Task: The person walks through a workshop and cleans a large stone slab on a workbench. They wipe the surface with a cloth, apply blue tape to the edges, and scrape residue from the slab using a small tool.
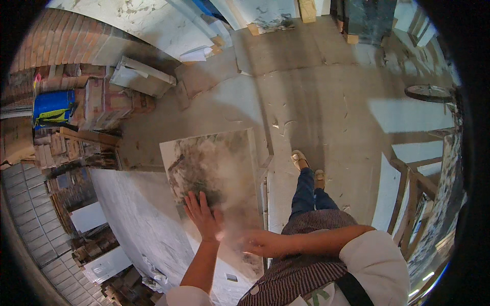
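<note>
A painted panel [224,158] is lying on the tabletop [135,209], likely stiff, best held by opposite edges; left hand [208,224] is resting on it, fingers spread; right hand [255,243] is blurring, fingers unclear.

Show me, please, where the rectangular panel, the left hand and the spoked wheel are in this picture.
Rectangular panel [232,166]: head view, on its mottled upper face.
Left hand [205,220]: head view, on the back of the hand.
Spoked wheel [430,93]: head view, near its middle.
</note>
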A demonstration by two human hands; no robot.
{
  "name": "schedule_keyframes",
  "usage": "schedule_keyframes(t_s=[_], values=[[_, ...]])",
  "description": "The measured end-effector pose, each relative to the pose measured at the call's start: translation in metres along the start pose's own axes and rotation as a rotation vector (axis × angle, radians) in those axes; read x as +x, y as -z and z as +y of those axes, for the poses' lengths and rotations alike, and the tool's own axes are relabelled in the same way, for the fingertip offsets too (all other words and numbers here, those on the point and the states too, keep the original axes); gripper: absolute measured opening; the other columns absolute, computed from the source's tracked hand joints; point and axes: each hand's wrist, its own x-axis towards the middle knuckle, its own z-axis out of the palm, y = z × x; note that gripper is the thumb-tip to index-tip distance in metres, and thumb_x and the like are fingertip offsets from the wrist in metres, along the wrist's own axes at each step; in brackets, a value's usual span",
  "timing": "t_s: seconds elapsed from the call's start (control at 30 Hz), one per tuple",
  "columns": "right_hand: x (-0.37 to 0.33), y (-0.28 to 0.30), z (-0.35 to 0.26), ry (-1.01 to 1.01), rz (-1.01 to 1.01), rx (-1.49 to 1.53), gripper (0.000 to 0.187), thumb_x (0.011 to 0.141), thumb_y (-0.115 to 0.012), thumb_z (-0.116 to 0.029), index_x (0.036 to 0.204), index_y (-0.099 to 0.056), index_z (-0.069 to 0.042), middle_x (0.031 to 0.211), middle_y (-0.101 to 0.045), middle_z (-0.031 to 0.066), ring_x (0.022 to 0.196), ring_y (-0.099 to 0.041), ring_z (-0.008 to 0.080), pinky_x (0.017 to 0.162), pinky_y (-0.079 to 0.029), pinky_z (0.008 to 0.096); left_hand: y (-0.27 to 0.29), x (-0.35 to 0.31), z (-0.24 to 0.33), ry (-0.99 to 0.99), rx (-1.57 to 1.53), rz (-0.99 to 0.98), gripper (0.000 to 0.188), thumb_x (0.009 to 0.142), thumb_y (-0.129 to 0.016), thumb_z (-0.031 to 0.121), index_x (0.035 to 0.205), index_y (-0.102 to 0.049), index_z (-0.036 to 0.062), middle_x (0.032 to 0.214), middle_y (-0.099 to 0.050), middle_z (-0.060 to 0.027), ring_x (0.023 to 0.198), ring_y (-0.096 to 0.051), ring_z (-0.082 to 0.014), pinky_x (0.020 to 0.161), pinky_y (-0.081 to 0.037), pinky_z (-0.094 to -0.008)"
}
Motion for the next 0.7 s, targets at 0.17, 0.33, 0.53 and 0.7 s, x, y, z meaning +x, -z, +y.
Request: schedule_keyframes(t_s=[0.17,0.33,0.53,0.7], values=[[0.089,0.118,-0.065,-0.18,0.313,-0.014,0.029,0.094,-0.059,-0.029,0.111,-0.06,-0.006,0.1,-0.06,0.0066,0.089,-0.055,0.0163,0.079,-0.046,0.034,0.0,-0.006,-0.005,-0.007,0.001,0.004,0.061,0.096,-0.035,0.04,0.147,-0.032,0.0058,0.154,-0.022,-0.0216,0.142,-0.017,-0.043,0.114,-0.011,-0.0579],[0.144,0.238,-0.093,0.24,0.791,0.167,0.027,0.095,-0.06,-0.035,0.093,-0.058,-0.009,0.083,-0.056,-0.0014,0.079,-0.053,0.0106,0.07,-0.045,0.0283,-0.002,0.004,-0.003,-0.029,0.006,0.011,0.06,0.096,-0.037,0.04,0.146,-0.033,0.0058,0.154,-0.023,-0.0224,0.142,-0.019,-0.044,0.113,-0.012,-0.0585],[0.075,0.176,-0.033,-0.153,0.499,0.201,0.016,0.092,-0.065,-0.02,0.089,-0.055,-0.008,0.075,-0.054,-0.0004,0.063,-0.049,0.0071,0.054,-0.039,0.0228,-0.001,-0.002,-0.004,-0.031,0.031,0.0,0.065,0.099,-0.028,0.046,0.146,-0.031,0.0019,0.153,-0.023,-0.0236,0.142,-0.019,-0.044,0.113,-0.013,-0.0578],[0.069,0.146,-0.026,-0.299,0.578,0.191,0.021,0.085,-0.073,-0.02,0.085,-0.056,-0.007,0.071,-0.056,0.0,0.06,-0.049,0.0064,0.051,-0.039,0.0232,-0.003,-0.004,-0.008,-0.03,0.058,-0.013,0.063,0.099,-0.029,0.043,0.146,-0.03,0.0006,0.153,-0.023,-0.0251,0.141,-0.019,-0.0457,0.113,-0.013,-0.0585]])
